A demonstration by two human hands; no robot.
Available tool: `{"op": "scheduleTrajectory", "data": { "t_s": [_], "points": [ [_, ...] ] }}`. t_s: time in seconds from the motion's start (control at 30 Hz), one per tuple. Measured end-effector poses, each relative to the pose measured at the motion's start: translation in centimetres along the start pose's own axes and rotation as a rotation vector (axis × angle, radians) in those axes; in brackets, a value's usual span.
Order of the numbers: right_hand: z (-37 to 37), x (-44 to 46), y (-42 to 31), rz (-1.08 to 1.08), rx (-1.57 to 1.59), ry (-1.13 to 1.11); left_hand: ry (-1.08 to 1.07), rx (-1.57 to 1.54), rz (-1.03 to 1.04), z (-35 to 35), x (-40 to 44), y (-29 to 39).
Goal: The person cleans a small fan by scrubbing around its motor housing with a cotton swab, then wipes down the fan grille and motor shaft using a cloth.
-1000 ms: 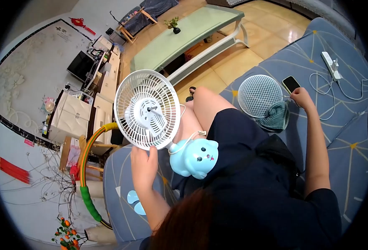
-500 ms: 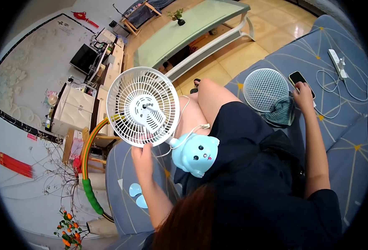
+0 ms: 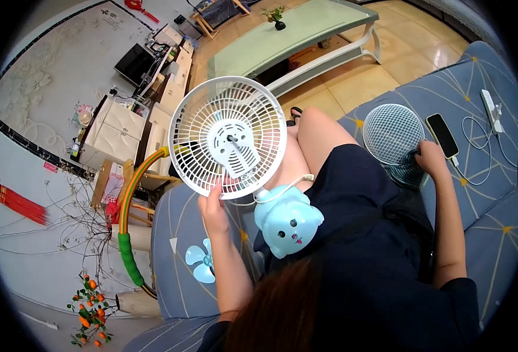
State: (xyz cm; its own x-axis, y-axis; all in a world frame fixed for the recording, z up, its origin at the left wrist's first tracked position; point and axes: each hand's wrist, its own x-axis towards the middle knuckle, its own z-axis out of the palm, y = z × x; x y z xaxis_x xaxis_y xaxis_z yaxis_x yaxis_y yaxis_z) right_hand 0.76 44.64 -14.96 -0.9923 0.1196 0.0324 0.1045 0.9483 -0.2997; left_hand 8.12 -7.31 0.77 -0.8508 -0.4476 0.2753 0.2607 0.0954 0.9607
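My left hand (image 3: 215, 212) is closed on the lower rim of a fan's white rear grille (image 3: 179, 158), which has a bare shaft at its centre. The grille joins a light-blue animal-face fan base (image 3: 291, 220) resting on my lap. On the sofa to the right, my right hand (image 3: 432, 159) has its fingers closed on the edge of a dark green striped cloth (image 3: 407, 175). A round white front grille (image 3: 392, 132) lies partly over this cloth. Light-blue fan blades (image 3: 202, 271) lie on the sofa beside my left forearm, which hides part of them.
A phone (image 3: 442, 135) with a white cable lies right of the front grille, near a power strip (image 3: 491, 110). Ahead stands a glass-topped coffee table (image 3: 306, 26) holding a small plant. A striped hoop (image 3: 124, 214) leans at the sofa's left edge.
My right hand has left the phone's edge and come to the cloth, which is now drawn in below the front grille. The view has shifted; more of the fan blades shows.
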Motion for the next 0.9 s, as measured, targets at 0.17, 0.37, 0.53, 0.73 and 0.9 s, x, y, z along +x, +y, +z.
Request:
{"op": "scheduleTrajectory", "data": {
  "t_s": [0.17,0.37,0.53,0.73,0.9],
  "points": [
    [-8.9,-2.3,-4.7,-0.098,0.295,-0.220,-0.006,0.020,0.046,1.5,0.0,0.3],
    [-16.9,-5.0,-9.7,-0.284,0.985,0.016,0.067,0.019,0.028,2.1,0.5,-0.5],
    [-20.1,-3.4,-17.2,-0.659,1.262,0.234,0.077,-0.141,-0.060,3.8,0.8,-0.4],
    [-17.2,2.4,-26.1,-0.756,1.131,0.287,0.044,-0.146,-0.113,6.3,-0.7,2.5],
    [-17.5,3.3,-30.8,-0.698,1.247,0.237,-0.089,-0.283,-0.073,5.5,-1.4,1.4]
  ]
}}
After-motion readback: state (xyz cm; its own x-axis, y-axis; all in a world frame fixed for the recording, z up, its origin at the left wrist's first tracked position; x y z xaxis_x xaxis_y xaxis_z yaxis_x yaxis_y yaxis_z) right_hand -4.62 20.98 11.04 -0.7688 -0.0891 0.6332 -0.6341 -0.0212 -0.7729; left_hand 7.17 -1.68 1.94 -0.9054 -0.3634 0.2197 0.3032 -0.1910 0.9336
